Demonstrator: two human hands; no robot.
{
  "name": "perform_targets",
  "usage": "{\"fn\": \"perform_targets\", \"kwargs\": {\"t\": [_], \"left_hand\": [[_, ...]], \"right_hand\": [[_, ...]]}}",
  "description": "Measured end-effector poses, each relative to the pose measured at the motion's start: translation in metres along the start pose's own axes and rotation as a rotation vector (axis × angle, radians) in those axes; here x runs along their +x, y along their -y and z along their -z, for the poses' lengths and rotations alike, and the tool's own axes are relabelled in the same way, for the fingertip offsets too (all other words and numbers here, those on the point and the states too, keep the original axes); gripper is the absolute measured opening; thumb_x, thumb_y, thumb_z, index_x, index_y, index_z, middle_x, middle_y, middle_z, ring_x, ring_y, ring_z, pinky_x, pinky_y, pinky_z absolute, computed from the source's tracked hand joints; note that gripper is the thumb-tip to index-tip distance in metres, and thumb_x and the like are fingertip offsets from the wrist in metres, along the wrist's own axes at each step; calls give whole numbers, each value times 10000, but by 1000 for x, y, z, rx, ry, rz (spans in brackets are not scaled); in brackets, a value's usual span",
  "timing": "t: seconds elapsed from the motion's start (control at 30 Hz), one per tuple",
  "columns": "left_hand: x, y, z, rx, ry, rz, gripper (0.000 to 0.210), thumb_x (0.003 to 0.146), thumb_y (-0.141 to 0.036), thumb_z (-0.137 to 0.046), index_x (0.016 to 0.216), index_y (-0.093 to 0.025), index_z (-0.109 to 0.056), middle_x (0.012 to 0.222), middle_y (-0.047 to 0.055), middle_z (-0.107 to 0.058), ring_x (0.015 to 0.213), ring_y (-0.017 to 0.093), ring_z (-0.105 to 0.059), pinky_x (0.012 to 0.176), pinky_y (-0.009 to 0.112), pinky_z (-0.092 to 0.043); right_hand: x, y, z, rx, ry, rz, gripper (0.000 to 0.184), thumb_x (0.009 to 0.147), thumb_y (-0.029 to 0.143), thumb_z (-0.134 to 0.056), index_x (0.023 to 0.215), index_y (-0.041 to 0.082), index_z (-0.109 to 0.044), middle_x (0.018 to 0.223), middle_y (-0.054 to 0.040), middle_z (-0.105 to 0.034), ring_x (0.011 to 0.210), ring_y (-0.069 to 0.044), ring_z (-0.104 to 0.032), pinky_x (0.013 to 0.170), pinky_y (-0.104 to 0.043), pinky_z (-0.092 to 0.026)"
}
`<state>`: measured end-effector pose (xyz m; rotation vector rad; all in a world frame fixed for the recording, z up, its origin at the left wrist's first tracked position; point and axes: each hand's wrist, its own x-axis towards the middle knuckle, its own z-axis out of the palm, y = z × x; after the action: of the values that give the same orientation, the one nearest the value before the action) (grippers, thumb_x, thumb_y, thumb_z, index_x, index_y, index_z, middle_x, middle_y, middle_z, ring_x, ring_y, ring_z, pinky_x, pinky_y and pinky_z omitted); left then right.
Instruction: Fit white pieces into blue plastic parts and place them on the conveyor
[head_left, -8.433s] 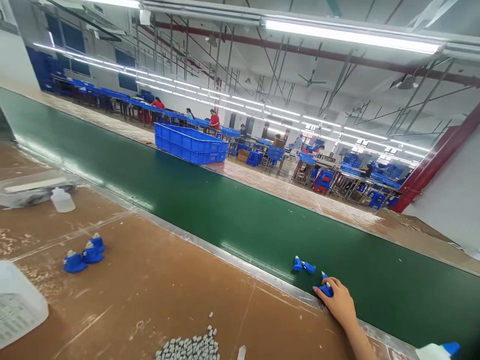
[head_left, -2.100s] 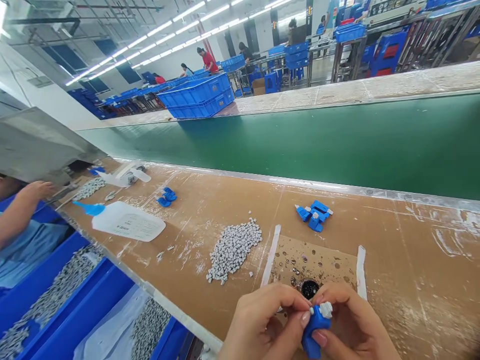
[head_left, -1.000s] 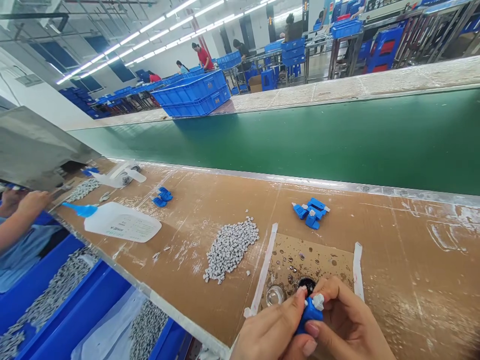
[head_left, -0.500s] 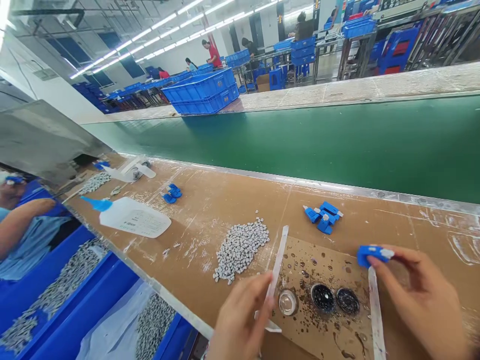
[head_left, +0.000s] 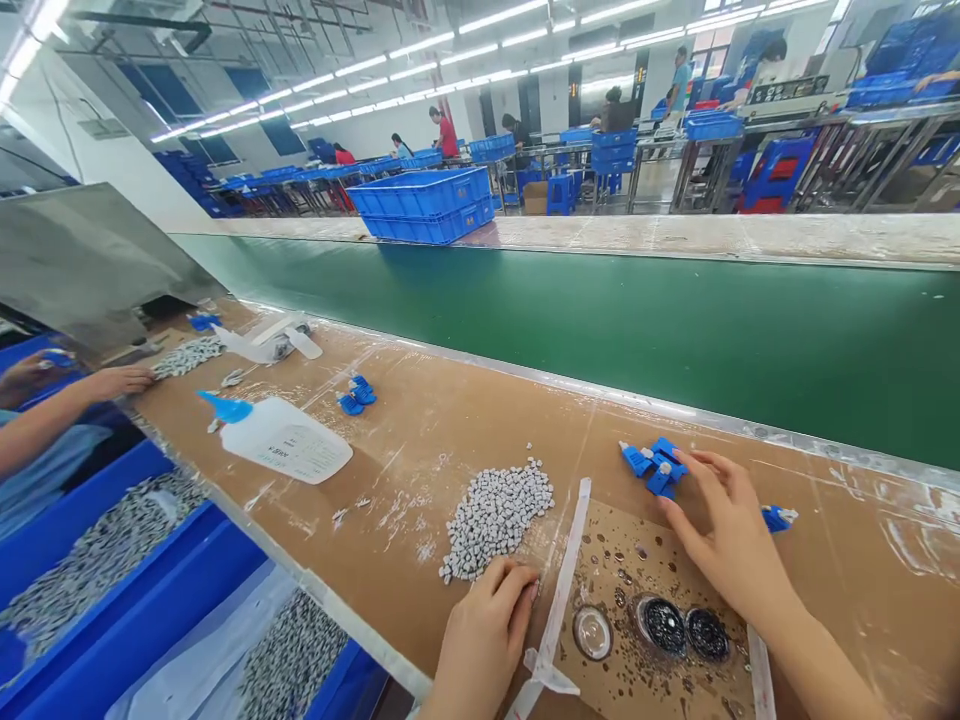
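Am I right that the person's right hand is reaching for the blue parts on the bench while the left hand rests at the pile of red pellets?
Not quite: the pellets are grey-white, not red, as the head view shows. The rest holds: the right hand reaches to the blue parts on the bench, and the left hand rests at the pile's edge.

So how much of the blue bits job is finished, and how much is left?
One blue piece lies set down beside the right hand, so that one looks done. Right now that hand touches the little cluster of blue pieces, while the left hand rests at the edge of the grey pellet pile. A few blue pieces and a big pile of pellets remain, so plenty seems left.
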<state>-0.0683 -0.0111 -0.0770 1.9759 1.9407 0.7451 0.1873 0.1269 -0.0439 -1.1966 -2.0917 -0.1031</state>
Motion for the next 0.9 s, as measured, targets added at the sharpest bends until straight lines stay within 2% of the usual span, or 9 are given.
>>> {"fn": "perform_targets", "kwargs": {"t": [0.13, 0.23, 0.33, 0.43, 0.53, 0.67, 0.8, 0.9], "left_hand": [[-5, 6, 2, 3, 27, -53, 252, 982, -138, -463, 1009, -239, -693, 937, 32, -705, 749, 176, -736, 660, 250, -567], [-6, 5, 1, -7, 5, -60, 261, 997, -167, -447, 967, -240, -696, 890, 22, -711, 737, 186, -735, 632, 255, -562], [-1, 2, 7, -28, 3, -44, 294, 989, -172, -435, 879, -210, -705, 823, 32, -703, 669, 196, -722, 595, 275, -565], [8, -3, 14, -63, 45, -41, 281, 958, -156, -474, 849, -183, -731, 798, 53, -706, 646, 212, -719, 591, 301, -576], [16, -7, 16, -94, 19, -41, 267, 936, -138, -496, 843, -169, -744, 790, 65, -721, 661, 225, -727, 599, 314, -586], [19, -9, 10, -114, -26, -30, 278, 951, -149, -475, 869, -166, -740, 793, 63, -736, 709, 210, -739, 644, 301, -603], [12, -5, 10, -117, -81, 1, 288, 980, -192, -451, 940, -181, -735, 829, 65, -750, 733, 186, -732, 682, 281, -606], [6, -4, 10, -103, -77, 65, 254, 980, -224, -479, 949, -199, -730, 845, 60, -745, 742, 183, -723, 685, 276, -598]], "right_hand": [[12, -9, -15, 26, 39, 46, 277, 1013, 356, -407, 1058, 212, -639, 978, -97, -691, 892, -257, -664, 749, -387, -564], [9, -6, -5, 53, 27, 38, 252, 1017, 397, -427, 971, 233, -613, 891, -68, -688, 816, -238, -660, 687, -355, -544], [-7, -3, 14, 44, -1, -26, 257, 1005, 458, -483, 1056, 237, -602, 900, -58, -666, 757, -211, -649, 633, -318, -520], [-30, -2, 27, 14, -57, -94, 326, 1008, 502, -471, 1128, 235, -614, 943, -57, -654, 790, -201, -655, 651, -305, -527], [-48, 1, 25, 32, -58, -81, 251, 1009, 439, -496, 1073, 254, -653, 979, -46, -644, 842, -188, -665, 642, -279, -534], [-53, 9, 16, 145, -26, -100, 194, 998, 372, -528, 1075, 264, -670, 1011, -38, -650, 852, -165, -682, 651, -250, -564], [-49, 7, 19, 192, -53, -120, 235, 1012, 448, -491, 1035, 266, -640, 1014, -24, -722, 893, -193, -717, 760, -304, -587], [-50, -2, 26, 167, -75, -231, 319, 995, 544, -474, 1037, 274, -639, 989, -21, -753, 887, -247, -731, 795, -393, -583]]}}
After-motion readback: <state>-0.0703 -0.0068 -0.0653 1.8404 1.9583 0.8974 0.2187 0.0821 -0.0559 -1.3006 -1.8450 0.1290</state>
